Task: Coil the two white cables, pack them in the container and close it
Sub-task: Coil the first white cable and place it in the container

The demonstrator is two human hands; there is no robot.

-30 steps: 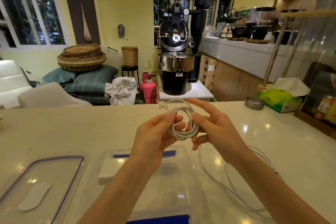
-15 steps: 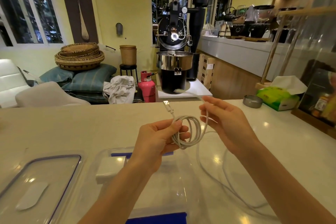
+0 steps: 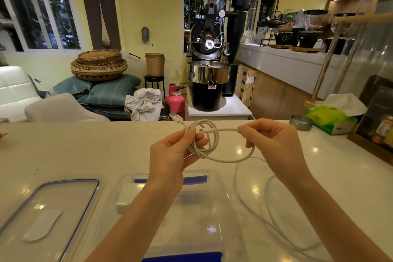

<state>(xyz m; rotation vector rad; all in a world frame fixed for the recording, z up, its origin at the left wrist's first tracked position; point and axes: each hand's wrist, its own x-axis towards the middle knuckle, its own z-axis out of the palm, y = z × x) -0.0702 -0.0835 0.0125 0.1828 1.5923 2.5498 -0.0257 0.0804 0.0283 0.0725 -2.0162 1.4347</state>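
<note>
Mid-frame, my left hand (image 3: 172,155) pinches the coiled white USB cable (image 3: 209,144) to keep its loops together while my right hand (image 3: 274,144) pinches the loose strand, ready for another turn.

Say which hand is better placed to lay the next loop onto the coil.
Right. The right hand pinches the cable's free run beside the coil, while the left hand is occupied gripping the loops.

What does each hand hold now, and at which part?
Both hold one white cable. The left hand pinches the stacked loops at their left side. The right hand pinches the free strand just right of the coil.
</note>
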